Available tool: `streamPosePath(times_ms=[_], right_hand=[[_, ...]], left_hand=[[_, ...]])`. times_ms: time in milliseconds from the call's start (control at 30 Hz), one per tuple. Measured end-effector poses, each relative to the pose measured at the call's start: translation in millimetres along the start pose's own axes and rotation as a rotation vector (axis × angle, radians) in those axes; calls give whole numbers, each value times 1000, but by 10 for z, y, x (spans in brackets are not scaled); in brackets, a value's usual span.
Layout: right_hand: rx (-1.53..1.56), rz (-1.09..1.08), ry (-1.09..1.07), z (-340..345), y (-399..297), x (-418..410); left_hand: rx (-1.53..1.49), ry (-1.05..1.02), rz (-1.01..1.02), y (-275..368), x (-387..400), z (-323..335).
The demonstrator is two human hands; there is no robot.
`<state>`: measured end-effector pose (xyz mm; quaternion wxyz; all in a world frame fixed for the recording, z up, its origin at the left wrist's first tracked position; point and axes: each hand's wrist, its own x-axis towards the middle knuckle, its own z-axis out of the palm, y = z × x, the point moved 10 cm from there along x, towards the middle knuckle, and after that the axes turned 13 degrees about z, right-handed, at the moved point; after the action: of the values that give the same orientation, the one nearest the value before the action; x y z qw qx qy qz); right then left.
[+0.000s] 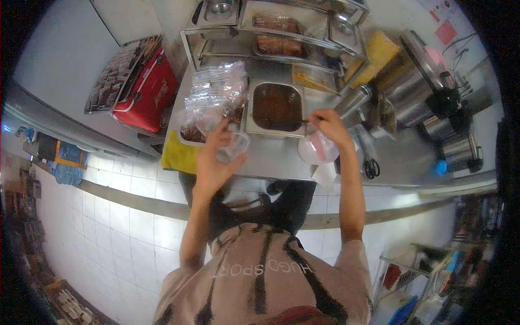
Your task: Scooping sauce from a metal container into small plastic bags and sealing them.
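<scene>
My left hand [213, 164] holds a small clear plastic cup [239, 147] above the front of the steel counter, to the left of a square steel pan [276, 131]. Dark brown sauce [278, 99] partly fills that pan. My right hand [331, 126] grips the dark handle of a ladle or spoon [290, 124], whose far end reaches into the pan. Clear zip bags [217, 91] lie in a stack over a tray of dark food [190, 136] just beyond my left hand. Beneath my right wrist sits a round white container with a red band [317, 149].
A yellow cloth [178, 152] lies at the counter's left front. Black-handled scissors [370, 162] and a white paper [325, 174] are at the right. Large steel pots [410, 89] stand farther right. A steel rack [189, 50] rises behind the pan; a red cooler box [152, 93] stands left.
</scene>
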<state>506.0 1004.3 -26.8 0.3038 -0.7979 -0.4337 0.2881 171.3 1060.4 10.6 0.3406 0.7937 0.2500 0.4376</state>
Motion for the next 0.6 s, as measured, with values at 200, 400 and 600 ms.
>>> streamPosePath(times_ms=[200,400,600], right_hand=[[280,49,-126,32,109,-53],[410,67,-86,-159,107,-135],[453,68,-23,-412,123,-196]], left_hand=[[-28,17,-31,-9,174,75],[47,14,85,-25,338,166],[17,41,92,143,537,274]])
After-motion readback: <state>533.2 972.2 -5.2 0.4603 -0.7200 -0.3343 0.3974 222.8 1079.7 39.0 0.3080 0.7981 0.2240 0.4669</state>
